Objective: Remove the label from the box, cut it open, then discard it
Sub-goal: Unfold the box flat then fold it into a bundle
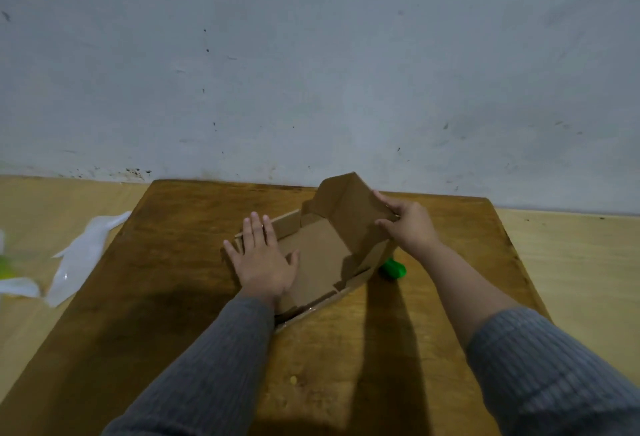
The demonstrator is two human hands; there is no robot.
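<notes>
A brown cardboard box point(322, 255), cut open and partly flattened, lies in the middle of the wooden table point(166, 262). My left hand point(261, 259) rests flat on its left side, fingers spread, pressing it down. One panel of the box stands up at the back right, and my right hand point(407, 224) grips that panel's right edge. A green object point(393, 268), perhaps a cutter handle, pokes out from under the box's right corner; most of it is hidden. No label shows on the box.
White plastic or paper scraps point(81, 255) lie on the lighter floor left of the table, with something yellow-green point(5, 267) at the far left edge. A grey wall point(311, 72) stands right behind the table. A small yellow speck point(293, 380) sits near the front.
</notes>
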